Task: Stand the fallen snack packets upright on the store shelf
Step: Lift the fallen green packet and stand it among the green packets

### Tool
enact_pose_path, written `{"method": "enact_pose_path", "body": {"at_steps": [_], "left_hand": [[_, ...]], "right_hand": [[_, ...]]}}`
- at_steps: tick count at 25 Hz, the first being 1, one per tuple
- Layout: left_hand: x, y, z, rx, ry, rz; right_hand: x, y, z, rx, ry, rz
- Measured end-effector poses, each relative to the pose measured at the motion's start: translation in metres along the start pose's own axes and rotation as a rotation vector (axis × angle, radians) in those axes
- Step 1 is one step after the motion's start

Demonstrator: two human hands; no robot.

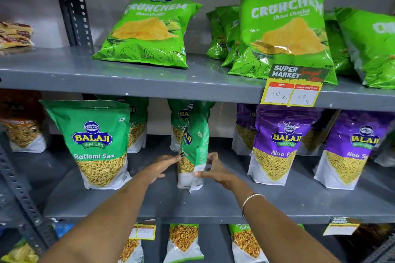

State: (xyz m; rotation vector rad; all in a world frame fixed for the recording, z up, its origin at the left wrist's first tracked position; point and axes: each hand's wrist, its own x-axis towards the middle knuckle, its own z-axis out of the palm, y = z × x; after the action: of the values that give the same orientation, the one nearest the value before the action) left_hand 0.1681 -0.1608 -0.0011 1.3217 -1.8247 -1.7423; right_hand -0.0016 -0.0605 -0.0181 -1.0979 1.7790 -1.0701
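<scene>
A green Ratlami Sev packet point(193, 151) stands on the middle grey shelf point(213, 205), turned edge-on so its side faces me. My left hand point(162, 166) touches its left side with fingers spread. My right hand point(215, 172) pinches its lower right edge between thumb and fingers. Another green Ratlami Sev packet point(96, 145) stands upright to the left, facing front. More green packets stand behind. On the upper shelf a green Crunchem chips packet point(147, 32) lies back at a slant, and a second Crunchem packet point(284, 34) leans against others.
Two purple Aloo Sev packets point(280, 145) stand upright at the right of the middle shelf. A price tag point(295, 87) hangs from the upper shelf edge. A slotted metal post point(72, 4) rises at the left. Further packets sit on the lowest shelf point(183, 241).
</scene>
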Motion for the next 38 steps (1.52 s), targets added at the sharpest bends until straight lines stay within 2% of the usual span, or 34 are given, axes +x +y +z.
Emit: {"method": "enact_pose_path", "body": {"at_steps": [3, 6, 12, 15, 18, 21, 24, 27, 32, 34, 36, 38], "left_hand": [[0.004, 0.001, -0.003, -0.044, -0.049, -0.01], [0.004, 0.007, 0.01, -0.031, -0.073, -0.002], [0.014, 0.02, 0.035, 0.023, 0.101, 0.117], [0.018, 0.022, 0.037, -0.026, 0.11, 0.127], [0.016, 0.021, 0.036, -0.002, 0.082, 0.118], [0.018, 0.017, 0.034, 0.098, 0.192, 0.122], [0.016, 0.017, 0.034, 0.025, 0.216, 0.116], [0.013, 0.014, 0.034, -0.027, 0.235, 0.137], [0.013, 0.006, 0.04, 0.099, 0.275, 0.112], [0.011, 0.006, 0.043, 0.091, 0.28, 0.133], [0.008, 0.006, 0.041, 0.125, 0.254, 0.118], [0.0, 0.0, 0.028, 0.279, 0.201, 0.045]], "right_hand": [[-0.001, 0.003, -0.017, -0.005, -0.012, -0.065], [0.0, 0.009, -0.031, 0.037, 0.05, -0.022], [0.006, 0.015, -0.039, 0.109, 0.091, -0.028], [0.014, 0.019, -0.042, 0.08, 0.111, -0.075], [0.015, 0.019, -0.054, 0.078, 0.056, -0.074], [0.015, 0.018, -0.064, 0.124, -0.012, -0.034], [0.024, 0.018, -0.066, 0.205, -0.05, -0.014], [0.03, 0.021, -0.059, 0.256, -0.115, -0.045], [0.032, 0.02, -0.053, 0.269, -0.162, -0.14], [0.036, 0.026, -0.053, 0.233, -0.141, -0.132], [0.041, 0.034, -0.052, 0.077, -0.13, -0.046], [0.034, 0.027, -0.054, -0.138, -0.199, 0.171]]}}
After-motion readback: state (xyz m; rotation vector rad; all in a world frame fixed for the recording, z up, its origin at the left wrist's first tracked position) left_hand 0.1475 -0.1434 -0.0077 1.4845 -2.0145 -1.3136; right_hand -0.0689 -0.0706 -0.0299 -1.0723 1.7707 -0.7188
